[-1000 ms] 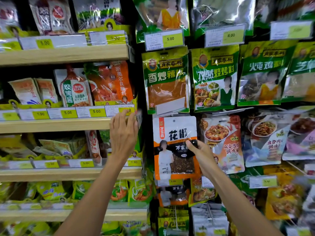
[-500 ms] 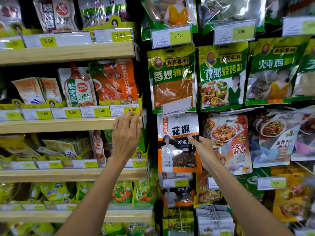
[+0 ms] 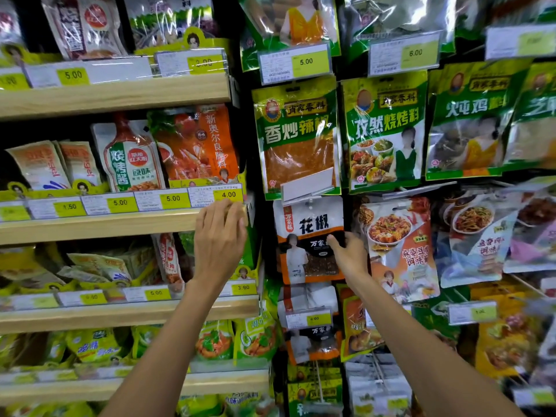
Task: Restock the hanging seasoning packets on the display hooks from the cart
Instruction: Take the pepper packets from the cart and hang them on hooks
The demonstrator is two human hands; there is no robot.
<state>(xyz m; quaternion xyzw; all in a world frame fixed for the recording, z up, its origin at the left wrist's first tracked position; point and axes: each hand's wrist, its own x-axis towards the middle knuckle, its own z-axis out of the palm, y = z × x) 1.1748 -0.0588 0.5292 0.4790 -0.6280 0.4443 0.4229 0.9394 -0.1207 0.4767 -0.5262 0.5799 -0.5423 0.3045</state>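
A white, black and orange peppercorn packet (image 3: 304, 236) hangs at the top of its column on the hook wall, under a blank white price-tag holder (image 3: 307, 185). My right hand (image 3: 349, 255) pinches the packet's right edge, thumb across its black middle band. My left hand (image 3: 219, 236) rests with its fingers curled over the front edge of the wooden shelf (image 3: 99, 225) beside the packet, just below the 4.00 price label (image 3: 228, 194). More packets of the same kind (image 3: 310, 341) hang lower in that column. The cart is out of view.
Green seasoning packets (image 3: 296, 136) hang in the row above, with red and pale packets (image 3: 403, 248) to the right. Wooden shelves at left carry sauce pouches (image 3: 129, 158) and yellow price strips. Wire hooks with price tags (image 3: 472, 313) stick out at the lower right.
My right hand has lifted the peppercorn packet slightly toward the tag holder. My left hand has stayed on the shelf edge. The view has drifted a little left.
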